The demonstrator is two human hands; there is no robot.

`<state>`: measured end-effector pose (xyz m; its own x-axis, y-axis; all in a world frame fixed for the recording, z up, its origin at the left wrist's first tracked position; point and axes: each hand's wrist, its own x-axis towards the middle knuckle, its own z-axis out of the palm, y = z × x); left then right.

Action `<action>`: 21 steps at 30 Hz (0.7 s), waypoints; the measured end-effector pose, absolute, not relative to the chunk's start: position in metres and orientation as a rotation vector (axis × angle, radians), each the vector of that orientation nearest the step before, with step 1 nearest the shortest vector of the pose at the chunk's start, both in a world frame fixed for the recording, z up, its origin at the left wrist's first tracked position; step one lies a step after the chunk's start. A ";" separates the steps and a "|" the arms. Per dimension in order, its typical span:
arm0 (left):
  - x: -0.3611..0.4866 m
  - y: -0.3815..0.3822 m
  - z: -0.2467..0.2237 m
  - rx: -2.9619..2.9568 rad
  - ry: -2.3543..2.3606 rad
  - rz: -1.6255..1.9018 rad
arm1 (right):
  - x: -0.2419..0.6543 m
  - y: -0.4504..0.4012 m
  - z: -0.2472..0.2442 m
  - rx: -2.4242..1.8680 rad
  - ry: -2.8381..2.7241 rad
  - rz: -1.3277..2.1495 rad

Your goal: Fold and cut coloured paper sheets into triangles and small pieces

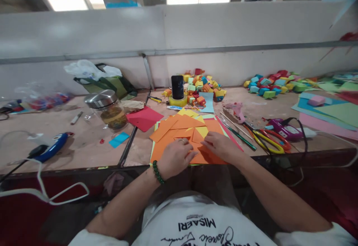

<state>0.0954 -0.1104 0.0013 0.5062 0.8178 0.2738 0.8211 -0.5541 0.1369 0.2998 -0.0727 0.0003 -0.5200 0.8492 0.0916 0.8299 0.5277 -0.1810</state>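
My left hand [177,157], with a ring and a green bead bracelet [158,172], curls its fingers down over a piece of orange paper [183,137]. Opposite it, my right hand [219,147] bends its fingertips onto the right side of that piece. Both are closed on the paper, although the exact grip is partly hidden beneath the fingers. Under them lies a stack of coloured sheets [160,152], orange on top, with loose orange and yellow pieces [188,112] along its far side.
A phone [177,87] stands in a yellow tape roll [178,100] before a heap of paper cubes [207,83]. Left are a glass jar [112,115], red paper [145,118] and a blue-handled tool [54,149]. Right lie scissors [268,141], a pink glue gun [237,111] and a purple one [283,129].
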 end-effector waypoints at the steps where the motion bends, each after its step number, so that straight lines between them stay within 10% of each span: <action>1: 0.092 -0.105 0.003 -2.656 -1.521 -0.510 | 0.297 -0.069 0.002 -1.481 -2.606 0.169; 10: 0.076 -0.079 -0.013 -2.811 -1.553 0.042 | 0.286 -0.035 0.020 -1.609 -2.551 0.540; 21: 0.053 -0.023 0.004 -2.990 -1.815 -0.984 | 0.272 0.002 0.006 -1.396 -2.176 0.905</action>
<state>0.0530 -0.0228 0.0042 0.3928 0.9011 0.1834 0.6452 -0.4122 0.6433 0.2721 0.0021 0.0057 -0.4215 0.9067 -0.0127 0.6482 0.2915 -0.7034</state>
